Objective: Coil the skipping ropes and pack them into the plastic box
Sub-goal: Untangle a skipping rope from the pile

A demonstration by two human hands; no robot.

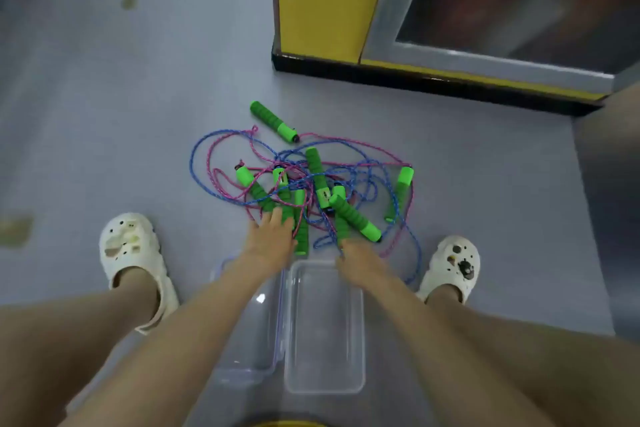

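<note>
While plastic box (325, 340) stands open, skipping ropes (317, 170) lie tangled

The box sits on the grey floor (104, 114) between the person's knees, floor showing through its clear bottom, lid (249, 333) against its left side. Just beyond, the left hand's (270, 241) straight fingers (277, 215) rest on green handles (258, 192); the right hand (362, 262) meets the pile's near edge, grip unclear. A yellow cabinet (311, 0) stands behind.

Clear glossy plastic box (323, 326), ribbed green foam handles (353, 217), braided cord ropes (221, 146), matt grey floor (121, 114).
</note>
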